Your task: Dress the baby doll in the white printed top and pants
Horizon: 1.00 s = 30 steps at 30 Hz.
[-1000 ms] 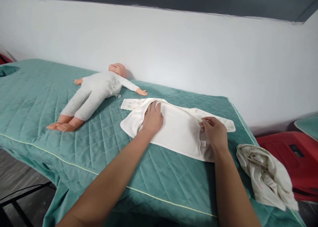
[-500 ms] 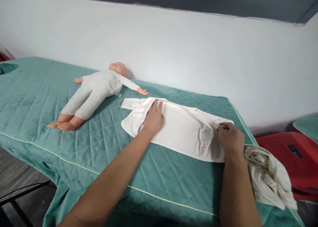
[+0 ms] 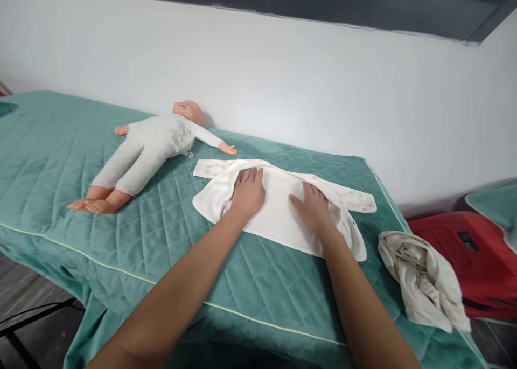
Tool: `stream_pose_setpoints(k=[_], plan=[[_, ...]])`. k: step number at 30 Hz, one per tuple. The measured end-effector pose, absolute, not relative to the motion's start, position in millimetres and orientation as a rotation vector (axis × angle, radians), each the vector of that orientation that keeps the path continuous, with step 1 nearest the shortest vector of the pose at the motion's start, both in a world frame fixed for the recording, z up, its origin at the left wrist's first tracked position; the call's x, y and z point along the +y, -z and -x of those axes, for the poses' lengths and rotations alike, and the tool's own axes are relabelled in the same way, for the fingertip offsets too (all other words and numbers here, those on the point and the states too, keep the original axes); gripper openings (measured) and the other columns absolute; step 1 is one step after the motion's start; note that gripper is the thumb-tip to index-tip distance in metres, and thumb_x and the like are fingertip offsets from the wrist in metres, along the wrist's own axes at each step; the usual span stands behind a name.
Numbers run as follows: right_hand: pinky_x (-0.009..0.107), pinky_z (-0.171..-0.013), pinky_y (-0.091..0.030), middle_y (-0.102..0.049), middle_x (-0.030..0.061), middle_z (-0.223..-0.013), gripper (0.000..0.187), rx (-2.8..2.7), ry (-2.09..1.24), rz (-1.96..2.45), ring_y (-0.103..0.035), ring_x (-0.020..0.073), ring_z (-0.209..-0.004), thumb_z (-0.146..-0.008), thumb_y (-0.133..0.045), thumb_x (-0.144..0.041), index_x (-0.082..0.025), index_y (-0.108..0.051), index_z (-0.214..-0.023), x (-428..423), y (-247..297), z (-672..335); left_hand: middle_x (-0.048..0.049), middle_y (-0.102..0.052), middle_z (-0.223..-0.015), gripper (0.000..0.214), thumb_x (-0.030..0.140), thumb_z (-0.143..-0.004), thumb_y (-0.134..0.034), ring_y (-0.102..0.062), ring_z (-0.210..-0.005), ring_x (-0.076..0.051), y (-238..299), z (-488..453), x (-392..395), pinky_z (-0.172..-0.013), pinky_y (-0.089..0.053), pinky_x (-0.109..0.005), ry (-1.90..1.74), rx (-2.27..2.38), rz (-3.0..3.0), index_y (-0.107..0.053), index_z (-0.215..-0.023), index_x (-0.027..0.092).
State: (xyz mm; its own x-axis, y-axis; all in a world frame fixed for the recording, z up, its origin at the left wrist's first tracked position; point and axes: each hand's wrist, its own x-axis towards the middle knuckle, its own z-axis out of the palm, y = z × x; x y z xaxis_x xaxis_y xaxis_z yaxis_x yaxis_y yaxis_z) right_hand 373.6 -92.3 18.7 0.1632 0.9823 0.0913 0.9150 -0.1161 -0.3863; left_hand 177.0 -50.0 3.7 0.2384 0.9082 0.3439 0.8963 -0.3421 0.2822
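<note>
A white baby shirt [image 3: 278,207] lies spread on the green quilted cover, its front panels folded outward and its patterned sleeves stretched to both sides. My left hand [image 3: 248,192] rests open on the shirt's left part, fingers pointing away from me and tips by the collar fold. On the right part, my right hand [image 3: 313,204] lies open with the thumb apart, its fingertips partly hidden at the folded panel. To the left of the shirt a baby doll [image 3: 155,143] lies on its back, with a white cloth body, torn at one side, and bare feet toward me.
A crumpled patterned cloth [image 3: 426,280] sits at the bed's right edge. Beyond it stands a red plastic chair [image 3: 468,256]. The green quilted cover [image 3: 258,310] drapes over the near edge. A white wall [image 3: 283,89] runs along the back.
My right hand has let go of the shirt's right sleeve and moved left onto the shirt. The right panel now lies folded outward. My left hand stays at about the same place.
</note>
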Motion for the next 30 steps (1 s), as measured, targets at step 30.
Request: stream_pose_setpoints(k=[30], plan=[[0.054,-0.123,-0.022,-0.028,0.0241,-0.161,0.091,-1.404,-0.270,1.849,-0.028,0.0359,-0.150,-0.083,-0.057,-0.031,-0.009,-0.012,-0.159,-63.2,-9.7,-363.7,-0.0207,-0.048,-0.147,0.057,0.032,-0.097,-0.043,-0.047,-0.137,-0.037,-13.2,-190.9,-13.8,-0.113,-0.041,-0.048,-0.743,1.832,-2.288,-0.036,-0.150,0.012]])
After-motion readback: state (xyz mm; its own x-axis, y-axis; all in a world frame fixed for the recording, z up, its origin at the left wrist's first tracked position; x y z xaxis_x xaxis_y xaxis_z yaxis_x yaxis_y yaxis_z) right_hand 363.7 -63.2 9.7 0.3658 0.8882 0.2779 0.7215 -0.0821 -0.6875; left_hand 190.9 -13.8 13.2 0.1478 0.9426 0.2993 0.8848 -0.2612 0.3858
